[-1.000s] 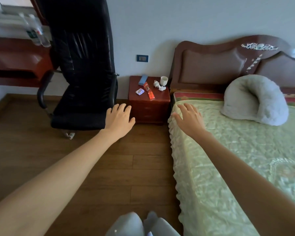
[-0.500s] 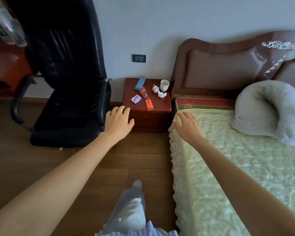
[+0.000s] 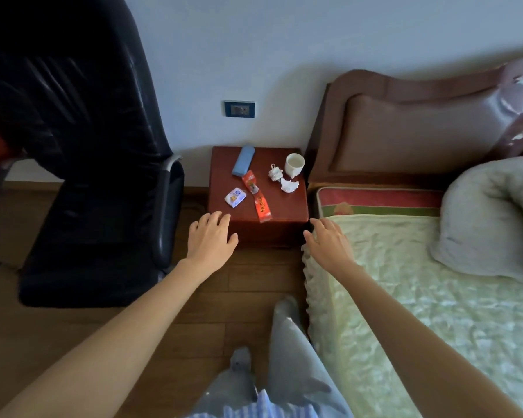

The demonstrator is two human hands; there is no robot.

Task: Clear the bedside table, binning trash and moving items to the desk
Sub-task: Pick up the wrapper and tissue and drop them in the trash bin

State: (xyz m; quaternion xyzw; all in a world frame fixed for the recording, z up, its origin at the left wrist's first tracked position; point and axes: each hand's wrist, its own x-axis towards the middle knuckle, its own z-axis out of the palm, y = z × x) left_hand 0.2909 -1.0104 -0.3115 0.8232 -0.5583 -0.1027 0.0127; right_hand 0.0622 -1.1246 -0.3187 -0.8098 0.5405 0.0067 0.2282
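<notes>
The red-brown bedside table (image 3: 287, 212) stands against the wall between chair and bed. On it lie a blue case (image 3: 243, 161), a long red wrapper (image 3: 256, 195), a small white-blue packet (image 3: 235, 197), two crumpled white tissues (image 3: 276, 173) (image 3: 290, 185) and a white cup (image 3: 294, 165). My left hand (image 3: 210, 239) hovers open at the table's front left corner, holding nothing. My right hand (image 3: 328, 240) is open over the bed's edge, just right of the table.
A black leather office chair (image 3: 97, 164) fills the left side, close to the table. The bed (image 3: 420, 297) with a green cover and a grey pillow (image 3: 492, 218) is at the right. Wooden floor (image 3: 194, 321) lies between them, with my legs (image 3: 284, 357) on it.
I have stepped closer to the bedside table, which now looks larger and nearer. Both hands have stayed open and stretched forward; the desk at left has left the view.
</notes>
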